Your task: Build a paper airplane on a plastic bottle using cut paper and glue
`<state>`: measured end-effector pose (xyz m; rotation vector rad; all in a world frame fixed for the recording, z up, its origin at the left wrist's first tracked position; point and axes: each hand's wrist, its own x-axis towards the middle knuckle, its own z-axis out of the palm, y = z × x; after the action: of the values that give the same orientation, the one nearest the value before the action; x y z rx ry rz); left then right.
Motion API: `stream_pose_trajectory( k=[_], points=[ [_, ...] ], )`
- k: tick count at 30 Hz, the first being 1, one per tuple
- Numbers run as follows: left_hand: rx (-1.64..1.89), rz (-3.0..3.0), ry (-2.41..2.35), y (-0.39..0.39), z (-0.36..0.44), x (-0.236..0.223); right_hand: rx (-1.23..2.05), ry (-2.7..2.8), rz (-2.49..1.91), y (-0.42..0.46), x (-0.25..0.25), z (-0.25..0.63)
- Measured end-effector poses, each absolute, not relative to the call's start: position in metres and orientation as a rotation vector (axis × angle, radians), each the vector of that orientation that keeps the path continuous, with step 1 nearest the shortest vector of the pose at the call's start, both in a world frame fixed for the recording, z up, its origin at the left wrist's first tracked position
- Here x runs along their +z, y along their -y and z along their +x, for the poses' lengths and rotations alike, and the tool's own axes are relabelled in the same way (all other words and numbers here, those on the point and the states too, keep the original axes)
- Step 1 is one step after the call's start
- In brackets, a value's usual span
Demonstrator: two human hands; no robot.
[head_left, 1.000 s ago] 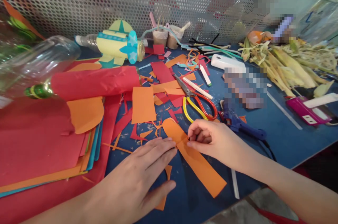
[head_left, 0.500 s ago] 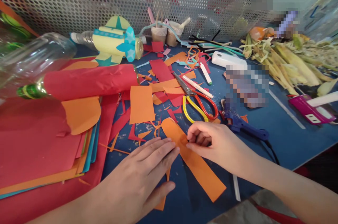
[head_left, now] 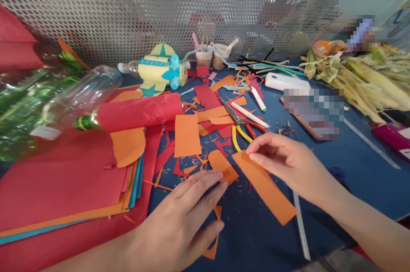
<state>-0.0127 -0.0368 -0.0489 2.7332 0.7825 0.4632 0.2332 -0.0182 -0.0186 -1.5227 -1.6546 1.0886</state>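
My right hand (head_left: 285, 163) pinches the upper end of an orange paper strip (head_left: 265, 191) between thumb and fingertips; the strip slants down to the right. My left hand (head_left: 188, 216) lies with its fingers stretched out, the fingertips on the lower edge of a shorter orange paper piece (head_left: 222, 165) with a rounded end. A gap separates this piece from the strip. Just beyond my right hand are scissors (head_left: 238, 129) with yellow and red handles, partly covered by the hand. An orange paper rectangle (head_left: 187, 136) lies farther to the left.
On the left, a bottle wrapped in red paper (head_left: 139, 112) rests by stacked coloured paper (head_left: 64, 174). Behind stands a yellow paper-covered bottle rocket (head_left: 155, 70). Paper scraps surround the scissors. Corn husks (head_left: 361, 77), a phone (head_left: 310, 118) and a white strip (head_left: 301, 229) are to the right.
The orange paper, earlier one long length, now shows as two pieces apart. My right hand has carried the longer strip to the right. The view has shifted, with more bottles showing at left.
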Motion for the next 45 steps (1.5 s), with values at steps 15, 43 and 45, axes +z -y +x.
stream_pose_trajectory(
  k=[15,43,45],
  points=[
    [0.682,2.476,-1.489,-0.021,-0.035,-0.049,0.682,2.099,-1.333,-0.025,-0.032,0.225],
    [0.635,2.518,-0.755,0.025,-0.014,-0.042,1.550,1.871,-1.474,0.014,-0.021,0.239],
    [0.554,2.641,-0.712,0.025,-0.014,-0.047,1.567,1.861,-1.507,0.022,-0.025,0.242]
  ],
)
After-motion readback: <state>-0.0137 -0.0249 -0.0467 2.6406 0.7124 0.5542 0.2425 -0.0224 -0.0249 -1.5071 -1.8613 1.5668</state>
